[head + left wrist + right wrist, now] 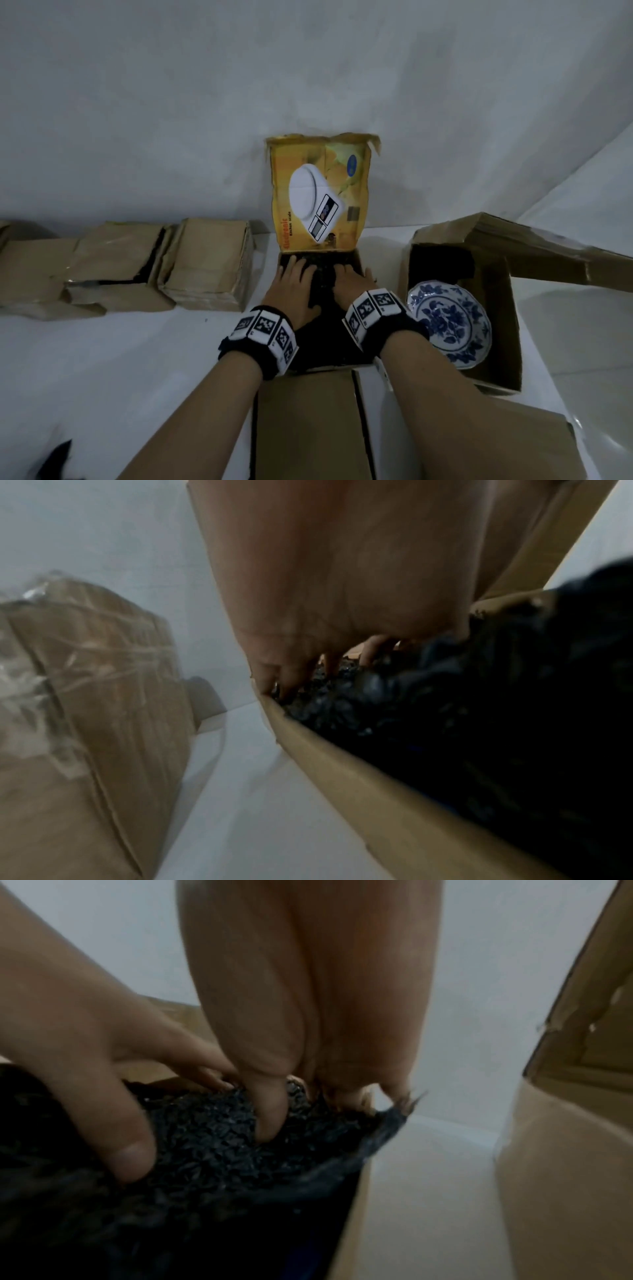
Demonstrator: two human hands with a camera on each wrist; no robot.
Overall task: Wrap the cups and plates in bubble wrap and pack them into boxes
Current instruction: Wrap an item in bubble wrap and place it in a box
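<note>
A yellow kitchen-scale box (322, 192) stands open in the middle of the head view, its printed lid upright. Black bubble wrap (323, 277) fills the box, hiding whatever it covers. My left hand (294, 281) and right hand (351, 282) lie side by side on top of it, pressing down. In the left wrist view my left fingertips (291, 674) push the wrap (445, 710) in at the box's far wall. The right wrist view shows my right thumb (270, 1110) sunk into the wrap (212, 1150). A bare blue-and-white plate (448, 325) leans inside an open brown box (513, 325) to the right.
Two closed, taped cardboard boxes (205, 263) (116, 267) sit in a row on the left of the white surface. Brown flaps (308, 425) of a nearer box lie under my forearms. A wall rises just behind the scale box.
</note>
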